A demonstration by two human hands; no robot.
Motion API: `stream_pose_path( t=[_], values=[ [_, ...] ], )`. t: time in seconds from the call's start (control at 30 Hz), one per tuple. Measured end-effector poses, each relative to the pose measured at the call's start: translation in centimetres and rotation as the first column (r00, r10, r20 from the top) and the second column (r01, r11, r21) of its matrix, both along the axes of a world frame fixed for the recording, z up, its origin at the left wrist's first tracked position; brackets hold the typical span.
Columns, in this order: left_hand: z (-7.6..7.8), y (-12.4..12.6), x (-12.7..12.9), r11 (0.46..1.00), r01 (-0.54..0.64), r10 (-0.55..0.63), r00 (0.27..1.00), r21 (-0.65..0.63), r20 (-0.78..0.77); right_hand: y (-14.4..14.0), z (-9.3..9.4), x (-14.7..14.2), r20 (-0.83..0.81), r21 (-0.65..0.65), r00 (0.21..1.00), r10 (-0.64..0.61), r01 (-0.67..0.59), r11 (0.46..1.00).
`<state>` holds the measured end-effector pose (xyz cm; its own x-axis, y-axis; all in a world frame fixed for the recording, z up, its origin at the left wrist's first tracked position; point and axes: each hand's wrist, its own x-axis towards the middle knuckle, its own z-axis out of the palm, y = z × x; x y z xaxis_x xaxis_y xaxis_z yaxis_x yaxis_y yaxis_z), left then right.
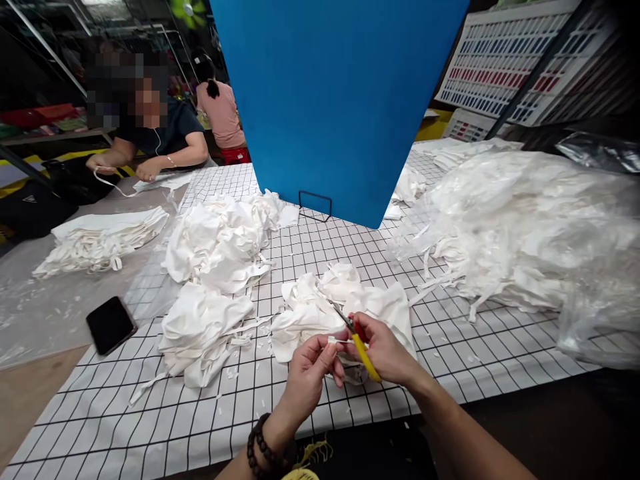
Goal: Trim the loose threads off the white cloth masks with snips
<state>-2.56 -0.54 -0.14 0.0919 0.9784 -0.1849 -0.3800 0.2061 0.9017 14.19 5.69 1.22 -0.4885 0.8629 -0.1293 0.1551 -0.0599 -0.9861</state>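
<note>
Here: left hand [309, 371] fingers pinch white strip [336, 341]; right hand [384, 348] fingers clenched around yellow snips [356, 341].

Co-worker's face [135, 90] blurred, perhaps deliberately

One phone [111, 325], one yellow-handled snips [356, 339], one blue board [336, 100], two co-workers [150, 127].

Bare forearms, no sleeves; dark beaded bracelet [265, 448] around the left wrist; right wrist unadorned
</note>
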Motion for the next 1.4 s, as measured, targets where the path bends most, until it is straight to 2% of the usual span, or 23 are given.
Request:
stream_pose_path(
  t=[0.1, 0.2, 0.27, 0.37, 0.53, 0.8, 0.97, 1.17, 1.4],
  values=[
    [0.0, 0.2, -0.2, 0.999, -0.013, 0.014, 0.999, 0.038, -0.03, 0.0, 0.7, 2.5, 0.217, 0.082, 0.975, -0.055, 0.038, 0.996],
    [0.3, 0.3, -0.4, 0.994, 0.005, 0.015, 0.983, 0.11, -0.181, -0.5, 1.9, 4.7, 0.433, 0.17, 0.9, -0.052, -0.025, 0.985],
    [0.5, 0.3, -0.4, 0.985, 0.04, 0.012, 0.957, 0.17, -0.291, -1.1, 2.8, 5.3, 0.54, 0.188, 0.841, -0.018, -0.101, 0.977],
    [0.6, 0.5, -0.2, 0.967, 0.095, 0.007, 0.917, 0.236, -0.399, -1.9, 3.7, 4.9, 0.622, 0.203, 0.783, -0.011, -0.148, 0.968],
    [0.7, 0.7, -0.1, 0.944, 0.156, -0.011, 0.895, 0.291, -0.446, -2.1, 3.9, 3.8, 0.663, 0.255, 0.749, -0.02, -0.201, 0.946],
    [0.9, 0.4, -0.3, 0.947, 0.179, -0.038, 0.885, 0.266, -0.463, -2.0, 4.2, 3.3, 0.655, 0.288, 0.756, -0.007, -0.242, 0.927],
    [1.1, 0.4, -0.4, 0.954, 0.184, -0.065, 0.899, 0.237, -0.434, -2.1, 3.8, 3.5, 0.68, 0.253, 0.734, -0.01, -0.222, 0.942],
    [1.0, 0.4, -0.3, 0.959, 0.209, -0.117, 0.909, 0.193, -0.401, -2.2, 3.0, 4.1, 0.719, 0.288, 0.694, -0.035, -0.252, 0.924],
    [0.9, 0.4, -0.6, 0.957, 0.231, -0.16, 0.924, 0.174, -0.348, -2.2, 3.2, 4.1, 0.699, 0.325, 0.714, -0.049, -0.255, 0.911]
  ],
)
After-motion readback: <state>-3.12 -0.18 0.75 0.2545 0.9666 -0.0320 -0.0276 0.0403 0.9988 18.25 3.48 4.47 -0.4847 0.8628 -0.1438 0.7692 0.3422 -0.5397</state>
